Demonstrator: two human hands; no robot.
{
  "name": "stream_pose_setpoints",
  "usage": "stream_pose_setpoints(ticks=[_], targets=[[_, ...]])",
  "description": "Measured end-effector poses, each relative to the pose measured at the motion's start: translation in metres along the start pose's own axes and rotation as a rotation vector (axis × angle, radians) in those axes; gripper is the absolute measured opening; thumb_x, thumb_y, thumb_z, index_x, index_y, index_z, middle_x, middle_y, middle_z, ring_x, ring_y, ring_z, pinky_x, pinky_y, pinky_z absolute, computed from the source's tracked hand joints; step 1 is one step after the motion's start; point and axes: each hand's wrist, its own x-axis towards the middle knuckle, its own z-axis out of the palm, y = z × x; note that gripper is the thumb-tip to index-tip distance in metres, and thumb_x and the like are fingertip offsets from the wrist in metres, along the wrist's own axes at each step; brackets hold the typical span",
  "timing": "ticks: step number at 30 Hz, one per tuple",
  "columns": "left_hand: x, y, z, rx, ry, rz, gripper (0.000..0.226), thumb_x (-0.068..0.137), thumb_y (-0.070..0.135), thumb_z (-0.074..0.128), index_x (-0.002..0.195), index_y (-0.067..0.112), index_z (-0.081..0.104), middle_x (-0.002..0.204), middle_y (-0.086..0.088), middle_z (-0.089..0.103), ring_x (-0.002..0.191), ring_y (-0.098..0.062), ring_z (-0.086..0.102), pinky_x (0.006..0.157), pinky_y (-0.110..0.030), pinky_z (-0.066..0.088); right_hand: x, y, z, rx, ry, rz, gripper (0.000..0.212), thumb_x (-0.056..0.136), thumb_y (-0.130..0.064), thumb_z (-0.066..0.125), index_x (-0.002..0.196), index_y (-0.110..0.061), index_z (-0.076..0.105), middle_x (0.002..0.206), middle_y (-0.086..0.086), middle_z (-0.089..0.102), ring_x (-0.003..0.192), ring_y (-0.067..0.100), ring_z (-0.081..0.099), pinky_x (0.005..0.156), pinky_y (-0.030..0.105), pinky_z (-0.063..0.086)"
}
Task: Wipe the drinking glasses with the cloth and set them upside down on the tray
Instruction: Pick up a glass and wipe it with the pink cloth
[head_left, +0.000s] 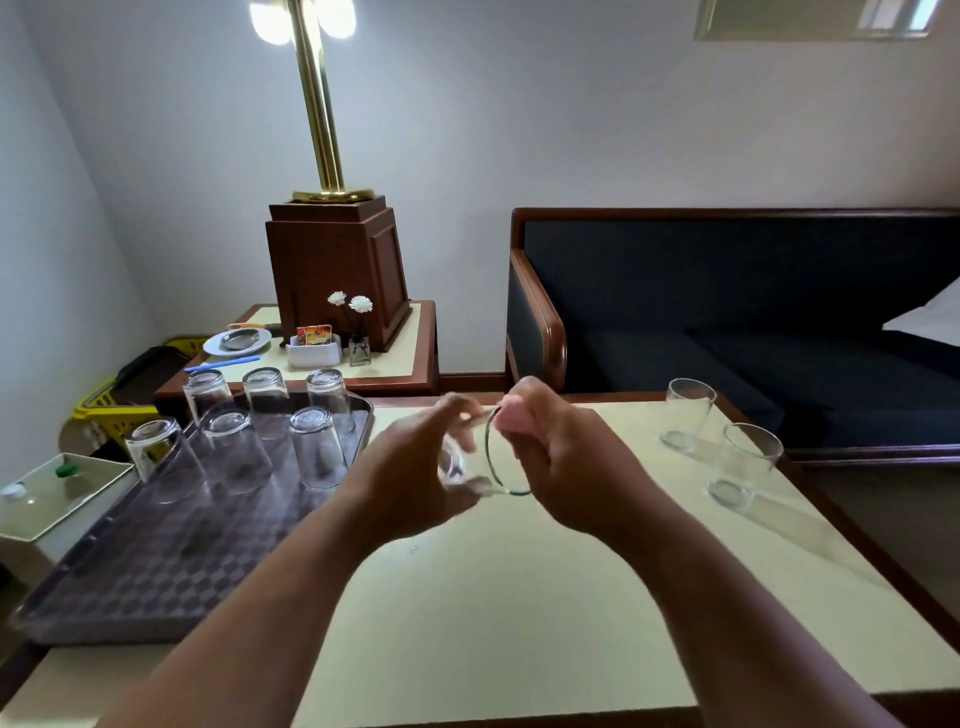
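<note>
- Glass (470, 457) in the head view, the only view: it is held on its side above the middle of the counter (519, 597), rim facing right, between both hands.
- Left hand (410, 467): its grip is wrapped around the body of the glass, fingers curled over the far side.
- Right hand (550, 457): its grip is closed on a pink cloth (511, 415), pressed at the rim; whether the cloth reaches inside I cannot tell, as this part is blurred.
- Six glasses stand upside down at the far end of the tray (156, 566) on the left; its near part is bare.
- Two upright glasses (688, 413) (743, 462) wait at the far right of the counter, so the job looks roughly three-quarters done.
- Risk, as I judge it: clear glass turned between hands can slip, and hard pressure at the thin rim could chip it. Setting it down among the close-packed inverted glasses could knock one over.
</note>
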Motion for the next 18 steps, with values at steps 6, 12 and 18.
stream_pose_setpoints(ticks=[6,12,18], targets=[[0.000,0.014,0.012,0.261,0.369,-0.133,0.038,0.072,0.020,0.081,0.101,0.021,0.056,0.094,0.009,0.061,0.065,-0.016,0.058,0.055,-0.025,0.043,-0.006,-0.022,0.042,0.745,0.142,0.643,0.021,0.102,-0.027,0.047,0.114,-0.015,0.060,0.078,-0.002,0.057,0.061,0.009,0.052,0.048,0.025,0.047],[0.001,-0.003,-0.002,0.032,0.141,-0.015,0.054,0.065,0.029,0.091,0.108,0.023,0.057,0.101,0.018,0.056,0.077,-0.003,0.059,0.061,-0.012,0.047,0.000,-0.005,0.012,0.135,-0.021,0.085,0.005,0.103,-0.029,0.048,0.106,-0.028,0.051,0.086,-0.010,0.062,0.071,0.008,0.060,0.057,0.017,0.048],[-0.008,0.001,0.007,-0.027,0.143,-0.187,0.042,0.064,0.037,0.086,0.092,0.030,0.055,0.085,0.016,0.062,0.070,-0.006,0.060,0.056,-0.017,0.047,-0.004,-0.015,0.043,0.376,0.103,0.384,0.023,0.100,-0.024,0.052,0.123,-0.020,0.056,0.096,-0.007,0.064,0.080,0.005,0.059,0.065,0.018,0.050]])
